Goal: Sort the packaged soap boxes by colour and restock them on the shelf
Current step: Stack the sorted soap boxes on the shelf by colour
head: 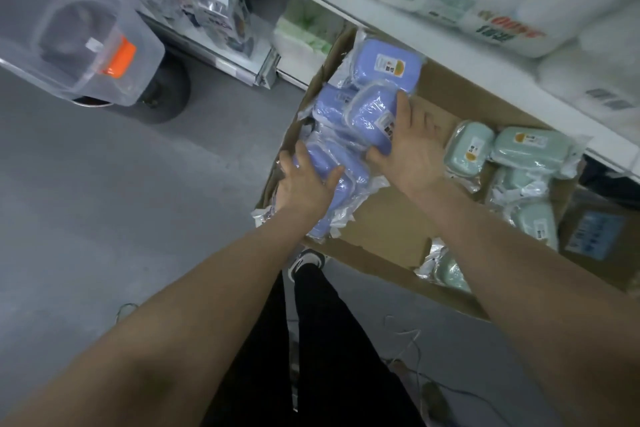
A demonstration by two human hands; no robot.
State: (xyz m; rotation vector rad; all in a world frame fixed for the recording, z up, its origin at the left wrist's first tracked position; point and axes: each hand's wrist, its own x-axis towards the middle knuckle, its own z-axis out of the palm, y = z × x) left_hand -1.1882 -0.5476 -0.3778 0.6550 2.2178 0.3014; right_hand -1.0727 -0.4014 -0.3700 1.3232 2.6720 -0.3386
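**Q:** Head view: where are the purple soap boxes (346,104) lying?

**A:** They are lying heaped at the left end of the carton (388,218), the heap running from its near wall toward its far wall. The green soap boxes (530,146) are sitting at the carton's right end, well apart. The shelf (346,12) is standing just beyond the carton's far side.

**Q:** What are my hands doing?

**A:** Your left hand (306,184) is curling fingers and thumb over the nearest purple box (353,172), whose long axis is following the heap. Your right hand (412,152) is lying spread with straight fingers, pressing the side of the tilted purple box (370,114) and gripping nothing. That box's long axis is slanting toward the carton's middle, its label end pointing at your right palm.

**Q:** Which hand is nearer?

**A:** Both are touching the heap, one on each side of it. You are probably going to lift it away from yourself.
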